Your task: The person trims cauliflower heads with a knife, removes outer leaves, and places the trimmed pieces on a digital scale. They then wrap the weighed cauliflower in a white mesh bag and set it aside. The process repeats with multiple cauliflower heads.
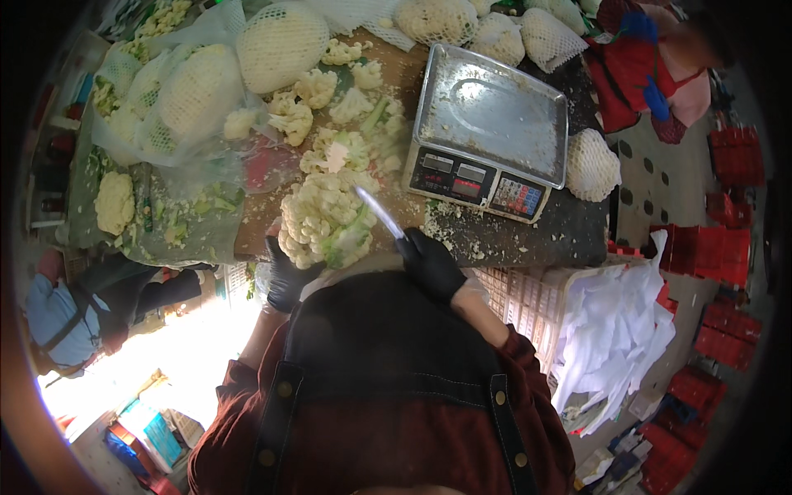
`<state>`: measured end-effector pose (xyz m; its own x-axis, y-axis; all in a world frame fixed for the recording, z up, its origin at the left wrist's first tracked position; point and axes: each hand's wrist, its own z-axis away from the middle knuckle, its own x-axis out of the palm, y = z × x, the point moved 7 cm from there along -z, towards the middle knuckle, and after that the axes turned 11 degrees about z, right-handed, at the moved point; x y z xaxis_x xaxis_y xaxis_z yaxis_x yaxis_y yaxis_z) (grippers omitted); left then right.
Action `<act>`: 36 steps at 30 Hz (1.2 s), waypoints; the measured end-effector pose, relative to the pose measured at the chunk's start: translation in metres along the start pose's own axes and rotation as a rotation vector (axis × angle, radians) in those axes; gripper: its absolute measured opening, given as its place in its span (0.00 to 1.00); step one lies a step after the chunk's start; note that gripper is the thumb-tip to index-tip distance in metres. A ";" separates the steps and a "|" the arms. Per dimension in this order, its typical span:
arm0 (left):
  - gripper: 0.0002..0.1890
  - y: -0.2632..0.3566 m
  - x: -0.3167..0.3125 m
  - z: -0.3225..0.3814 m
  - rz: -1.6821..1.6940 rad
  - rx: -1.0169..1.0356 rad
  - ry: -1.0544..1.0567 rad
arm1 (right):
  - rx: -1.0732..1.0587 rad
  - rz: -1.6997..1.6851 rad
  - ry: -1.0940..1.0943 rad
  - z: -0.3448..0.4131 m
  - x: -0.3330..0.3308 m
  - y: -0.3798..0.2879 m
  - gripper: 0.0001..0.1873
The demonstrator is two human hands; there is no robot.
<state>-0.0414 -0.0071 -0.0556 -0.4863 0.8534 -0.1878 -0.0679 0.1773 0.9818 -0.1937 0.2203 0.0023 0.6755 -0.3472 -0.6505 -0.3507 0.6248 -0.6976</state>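
A large cauliflower head is at the front edge of the table, with a green leaf or stem on its near right side. My left hand, in a black glove, holds it from the lower left; some fingers are hidden beneath it. In my black-gloved right hand is a knife, its blade pointing up and left beside the cauliflower. Cut florets and smaller pieces lie just beyond the head. A digital scale with a metal pan stands to the right of them.
Net-wrapped cauliflowers and clear bags line the back and left. Another wrapped one sits right of the scale. Below the table's right side is a plastic crate beside white foam netting. Two other people are at the upper right and lower left.
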 end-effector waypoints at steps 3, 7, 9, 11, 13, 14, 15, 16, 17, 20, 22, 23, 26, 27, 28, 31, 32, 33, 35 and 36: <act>0.54 0.009 0.003 0.000 -0.012 0.028 0.027 | 0.086 -0.104 -0.087 0.009 0.000 0.007 0.16; 0.54 0.008 0.004 0.001 0.184 -0.054 0.065 | 0.071 -0.086 -0.044 0.011 -0.005 0.003 0.17; 0.55 0.007 0.003 0.001 0.241 -0.069 0.089 | 0.025 -0.100 -0.037 0.011 -0.006 -0.003 0.17; 0.55 0.007 0.001 0.002 0.246 -0.045 0.105 | 0.039 -0.077 -0.084 0.013 -0.003 -0.002 0.17; 0.56 0.008 -0.002 0.003 0.200 -0.019 0.118 | 0.037 -0.120 -0.092 0.015 -0.004 -0.002 0.17; 0.56 0.001 -0.001 0.004 0.321 -0.089 0.107 | 0.061 -0.155 -0.093 0.017 -0.005 0.001 0.17; 0.56 -0.002 -0.001 0.006 0.319 -0.120 0.100 | 0.089 -0.206 -0.077 0.018 -0.006 0.004 0.17; 0.56 -0.004 -0.002 0.007 0.317 -0.135 0.096 | 0.086 -0.190 -0.132 0.020 -0.003 0.004 0.17; 0.56 -0.006 -0.003 0.008 0.314 -0.148 0.092 | 0.084 -0.189 -0.168 0.020 -0.001 0.004 0.17; 0.57 -0.006 -0.005 0.010 0.233 -0.122 0.092 | 0.003 -0.188 -0.182 0.018 -0.001 -0.001 0.18; 0.56 -0.007 -0.006 0.012 0.233 -0.137 0.106 | 0.041 -0.224 -0.189 0.016 0.000 0.001 0.18; 0.56 -0.009 -0.005 0.013 0.259 -0.163 0.111 | 0.116 -0.261 -0.204 0.016 0.001 0.005 0.17; 0.56 -0.002 0.000 0.016 0.202 -0.089 0.077 | 0.128 -0.208 -0.169 0.015 -0.002 0.003 0.16; 0.55 0.002 0.000 0.016 0.160 -0.039 0.059 | 0.025 -0.202 -0.110 0.014 -0.007 -0.005 0.16; 0.52 0.004 0.004 0.017 0.161 0.008 0.046 | 0.092 -0.174 -0.136 0.017 -0.007 -0.001 0.16; 0.47 -0.005 0.005 0.019 0.116 -0.050 0.082 | 0.092 -0.197 -0.126 0.022 -0.013 -0.003 0.17; 0.43 -0.009 0.006 0.017 0.174 -0.068 0.080 | 0.103 -0.205 -0.137 0.022 -0.014 -0.003 0.17; 0.42 -0.009 0.007 0.017 0.162 -0.039 0.078 | 0.190 -0.174 -0.162 0.025 -0.015 0.003 0.17; 0.41 -0.010 0.006 0.017 0.161 -0.009 0.085 | 0.170 -0.133 -0.166 0.023 -0.017 -0.001 0.18; 0.41 -0.007 0.005 0.017 0.158 0.031 0.079 | 0.122 -0.130 -0.143 0.024 -0.021 -0.006 0.18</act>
<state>-0.0289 0.0043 -0.0640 -0.5562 0.8306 -0.0277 0.0408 0.0606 0.9973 -0.1907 0.2406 0.0269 0.7979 -0.3334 -0.5022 -0.1795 0.6638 -0.7260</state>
